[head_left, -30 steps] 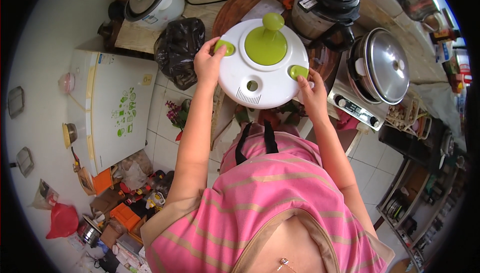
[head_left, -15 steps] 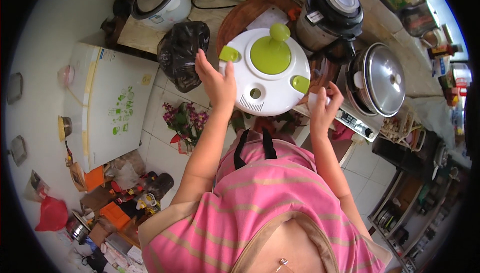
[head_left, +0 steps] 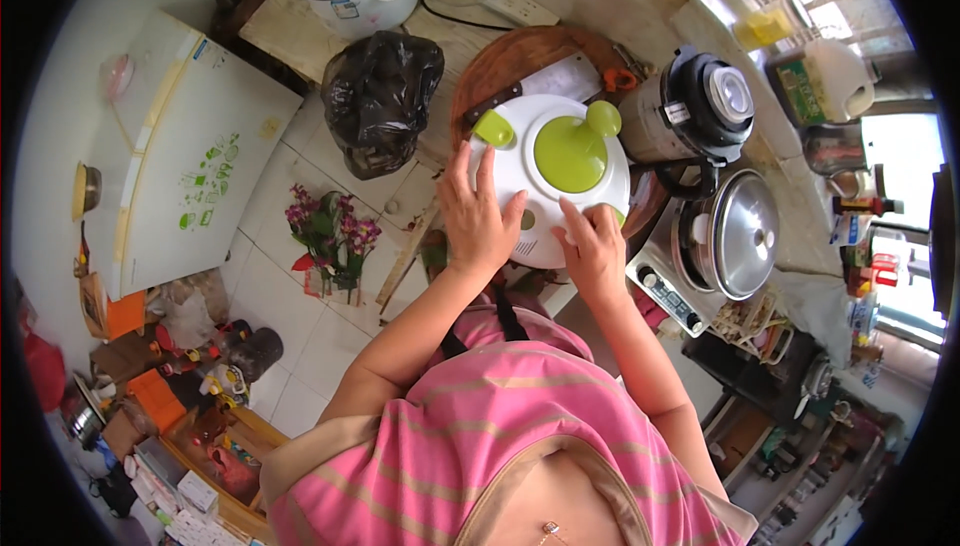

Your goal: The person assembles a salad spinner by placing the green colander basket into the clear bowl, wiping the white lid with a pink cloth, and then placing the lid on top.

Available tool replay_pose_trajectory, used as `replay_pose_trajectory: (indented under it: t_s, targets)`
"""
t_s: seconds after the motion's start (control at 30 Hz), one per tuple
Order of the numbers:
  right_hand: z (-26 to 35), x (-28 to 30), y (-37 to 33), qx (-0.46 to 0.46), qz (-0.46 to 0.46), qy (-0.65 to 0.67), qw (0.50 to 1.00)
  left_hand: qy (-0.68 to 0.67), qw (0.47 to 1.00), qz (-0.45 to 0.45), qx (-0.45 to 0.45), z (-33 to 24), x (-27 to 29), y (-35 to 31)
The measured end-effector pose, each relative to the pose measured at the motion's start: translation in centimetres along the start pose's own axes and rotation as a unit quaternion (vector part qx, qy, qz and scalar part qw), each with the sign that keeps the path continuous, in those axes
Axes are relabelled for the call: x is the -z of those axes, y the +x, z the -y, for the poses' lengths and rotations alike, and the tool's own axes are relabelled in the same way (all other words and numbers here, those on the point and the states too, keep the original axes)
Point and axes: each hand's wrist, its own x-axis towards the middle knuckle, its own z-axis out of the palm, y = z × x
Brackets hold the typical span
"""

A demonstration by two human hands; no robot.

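Salad spinner (head_left: pixel 552 178), white with a green knobbed lid, is seen on the round wooden board (head_left: pixel 520 56) on the table. Its near rim is covered by the left hand (head_left: pixel 478 214), fingers spread flat, no closed grip. The right hand (head_left: pixel 594 248) is laid on the rim, fingers loosely extended.
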Motion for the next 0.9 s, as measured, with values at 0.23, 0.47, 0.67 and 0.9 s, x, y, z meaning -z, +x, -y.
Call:
replay_pose_trajectory:
  t_s: [0.23, 0.47, 0.67, 0.9]
  targets:
    - [1.6, -2.4, 13.6, 0.089, -0.196, 0.013, 0.976, 0.056, 0.997, 0.041, -0.021, 1.0, 0.4, 2.2]
    - [1.9, -3.9, 12.6, 0.157, -0.086, -0.053, 0.982, -0.192, 0.973, 0.019, 0.128, 3.1, -2.2, 3.0]
    - [1.1, -4.8, 15.5, 0.082, -0.142, -0.14, 0.977, -0.24, 0.961, 0.012, 0.133, 2.8, -2.3, 3.3]
    - [3.4, -4.6, 11.4, 0.096, -0.11, -0.126, 0.981, -0.239, 0.956, 0.01, 0.167, 2.7, -1.7, 3.6]
